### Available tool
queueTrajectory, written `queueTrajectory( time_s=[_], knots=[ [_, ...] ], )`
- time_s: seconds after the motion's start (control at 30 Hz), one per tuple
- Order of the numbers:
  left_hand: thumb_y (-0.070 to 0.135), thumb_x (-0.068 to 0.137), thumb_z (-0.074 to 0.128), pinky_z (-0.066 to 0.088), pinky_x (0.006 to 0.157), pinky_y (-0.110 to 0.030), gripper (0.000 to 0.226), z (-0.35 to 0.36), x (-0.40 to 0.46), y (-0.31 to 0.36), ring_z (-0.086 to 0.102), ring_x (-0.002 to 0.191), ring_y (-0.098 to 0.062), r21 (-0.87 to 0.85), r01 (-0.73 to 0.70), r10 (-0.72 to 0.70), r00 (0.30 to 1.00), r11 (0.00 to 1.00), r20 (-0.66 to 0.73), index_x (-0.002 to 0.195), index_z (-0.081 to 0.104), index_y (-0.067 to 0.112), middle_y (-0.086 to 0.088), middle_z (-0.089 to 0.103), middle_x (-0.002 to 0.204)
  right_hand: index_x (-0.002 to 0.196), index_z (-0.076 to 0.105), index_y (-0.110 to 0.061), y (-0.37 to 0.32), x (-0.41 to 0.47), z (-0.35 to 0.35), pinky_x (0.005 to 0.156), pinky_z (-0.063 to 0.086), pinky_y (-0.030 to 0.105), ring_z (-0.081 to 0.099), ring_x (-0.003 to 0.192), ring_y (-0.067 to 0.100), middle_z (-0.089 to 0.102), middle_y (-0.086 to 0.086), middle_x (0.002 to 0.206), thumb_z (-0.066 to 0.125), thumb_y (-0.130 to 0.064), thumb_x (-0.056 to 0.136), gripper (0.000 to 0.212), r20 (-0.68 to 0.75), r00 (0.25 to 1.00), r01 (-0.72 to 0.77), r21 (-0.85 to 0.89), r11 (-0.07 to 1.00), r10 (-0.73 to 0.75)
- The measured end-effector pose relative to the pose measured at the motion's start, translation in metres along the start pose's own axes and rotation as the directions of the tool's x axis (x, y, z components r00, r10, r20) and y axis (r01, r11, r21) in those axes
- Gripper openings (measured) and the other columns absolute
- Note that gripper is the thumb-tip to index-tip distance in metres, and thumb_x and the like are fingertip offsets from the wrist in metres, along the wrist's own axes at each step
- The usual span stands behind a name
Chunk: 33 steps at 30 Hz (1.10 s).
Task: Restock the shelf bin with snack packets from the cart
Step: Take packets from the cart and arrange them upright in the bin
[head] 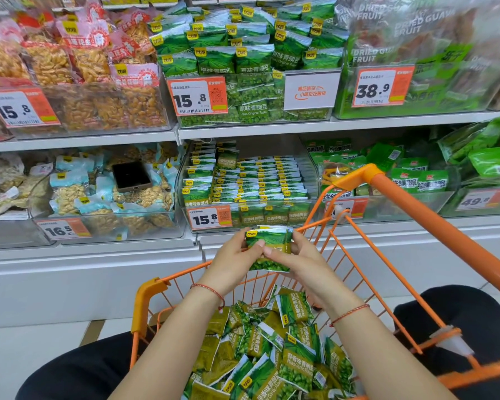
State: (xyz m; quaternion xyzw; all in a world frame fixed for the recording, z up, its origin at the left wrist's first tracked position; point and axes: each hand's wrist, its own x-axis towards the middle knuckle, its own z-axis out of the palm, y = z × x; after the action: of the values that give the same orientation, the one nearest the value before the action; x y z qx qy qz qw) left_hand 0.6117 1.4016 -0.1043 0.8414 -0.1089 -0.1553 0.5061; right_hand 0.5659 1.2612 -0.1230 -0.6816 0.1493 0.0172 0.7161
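Noted at far left on the lower shelf: a dark phone (131, 176) lying flat on the pale-blue nut packets (70, 194), apparently parked there to free both hands. Found next, centre of the lower shelf: the target bin (250, 180), with green pea packets filed upright in neat rows and a gap at the right rear, presumably the space left to fill. Observed just below and in front of the bin: left hand (233, 259) and right hand (302, 262) together holding a small stack of packets (267, 248), each grip narrow and closed on the stack's sides, thumbs meeting on the front face, seemingly squaring the edges so the stack slots in upright. Recorded beneath: loose matching packets (274, 353) heaped in the orange cart (371, 176), parked close against the shelving for short reaches. Restock judged part done.
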Motion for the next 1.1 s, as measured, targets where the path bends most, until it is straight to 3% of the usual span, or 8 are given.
queueTrajectory(
  time_s=[0.3,0.5,0.63,0.73,0.87,0.93,1.0,1.1],
  knots=[
    [0.037,0.089,0.06,0.036,0.103,-0.053,0.069,-0.001,-0.002,0.001,0.041,0.129,-0.042,-0.218,0.024,-0.03,0.999,0.976,-0.022,0.145,0.032,0.008,-0.02,0.047,0.139,0.154,0.012,-0.017,-0.005,-0.001,0.001,0.098,0.047,0.038,0.028,0.142,0.021,0.017,0.01,0.158,0.076,-0.05,0.056,0.121,0.03,0.999,0.017,0.084,0.996,-0.02],
    [0.025,0.09,0.062,0.034,0.11,-0.045,0.065,-0.002,0.0,0.002,0.04,0.134,-0.029,-0.322,-0.003,-0.007,1.0,0.947,-0.029,0.145,0.031,0.006,-0.017,0.041,0.146,0.153,0.009,-0.015,-0.004,-0.001,0.004,0.097,0.048,0.035,0.022,0.144,0.022,0.014,0.011,0.159,0.075,-0.038,0.073,0.107,0.018,1.0,0.024,0.1,0.995,-0.025],
    [0.022,0.091,0.062,0.032,0.112,-0.039,0.064,0.0,0.0,0.003,0.037,0.135,-0.022,-0.354,-0.04,0.012,0.997,0.934,-0.083,0.145,0.03,0.009,-0.002,0.037,0.144,0.153,0.012,-0.015,-0.006,-0.003,0.004,0.104,0.045,0.043,0.022,0.144,0.02,0.017,0.007,0.158,0.077,-0.048,0.06,0.118,0.008,0.998,0.066,0.095,0.993,-0.067],
    [0.032,0.087,0.067,0.042,0.104,-0.045,0.058,0.003,0.001,0.003,0.052,0.12,-0.023,-0.271,-0.083,0.054,0.992,0.959,-0.11,0.137,0.045,0.012,-0.008,0.049,0.139,0.151,0.023,-0.018,-0.01,-0.009,0.006,0.106,0.041,0.048,0.026,0.143,0.019,0.029,0.001,0.154,0.08,-0.064,0.05,0.125,0.029,0.991,0.133,0.011,0.991,-0.133],
    [0.031,0.094,0.057,0.035,0.11,-0.047,0.057,0.009,-0.001,0.004,0.043,0.13,-0.031,-0.299,-0.039,0.017,0.997,0.954,-0.078,0.137,0.041,-0.003,-0.018,0.048,0.139,0.151,0.022,-0.017,-0.009,-0.01,0.007,0.111,0.034,0.05,0.024,0.143,0.016,0.027,0.0,0.155,0.074,-0.06,0.059,0.114,0.013,0.984,0.176,-0.011,0.984,-0.175],
    [0.031,0.096,0.052,0.033,0.111,-0.046,0.055,0.011,-0.003,0.004,0.041,0.133,-0.031,-0.32,-0.004,-0.012,0.999,0.947,-0.047,0.137,0.04,-0.004,-0.018,0.047,0.14,0.142,0.039,-0.024,-0.007,-0.007,0.005,0.109,0.039,0.036,0.037,0.135,0.005,0.043,-0.009,0.145,0.076,-0.06,0.065,0.093,0.054,0.978,0.204,-0.029,0.979,-0.202],
    [0.029,0.098,0.048,0.026,0.115,-0.04,0.057,0.012,-0.004,0.005,0.034,0.138,-0.024,-0.336,0.035,-0.048,0.998,0.941,-0.03,0.145,0.032,0.0,-0.01,0.037,0.149,0.113,0.046,-0.04,-0.004,-0.007,0.003,0.087,0.041,0.003,0.046,0.101,-0.026,0.051,-0.027,0.113,0.072,-0.037,0.082,0.041,0.074,0.978,0.196,-0.021,0.98,-0.194],
    [0.027,0.1,0.045,0.022,0.116,-0.034,0.058,0.013,-0.001,0.003,0.026,0.142,-0.018,-0.356,0.036,-0.044,0.999,0.934,-0.014,0.15,0.024,0.007,-0.004,0.029,0.153,0.096,0.041,-0.042,-0.004,-0.007,0.005,0.064,0.036,-0.006,0.045,0.075,-0.034,0.047,-0.032,0.096,0.064,-0.019,0.089,0.033,0.081,0.973,0.218,-0.02,0.976,-0.216]
  ],
)
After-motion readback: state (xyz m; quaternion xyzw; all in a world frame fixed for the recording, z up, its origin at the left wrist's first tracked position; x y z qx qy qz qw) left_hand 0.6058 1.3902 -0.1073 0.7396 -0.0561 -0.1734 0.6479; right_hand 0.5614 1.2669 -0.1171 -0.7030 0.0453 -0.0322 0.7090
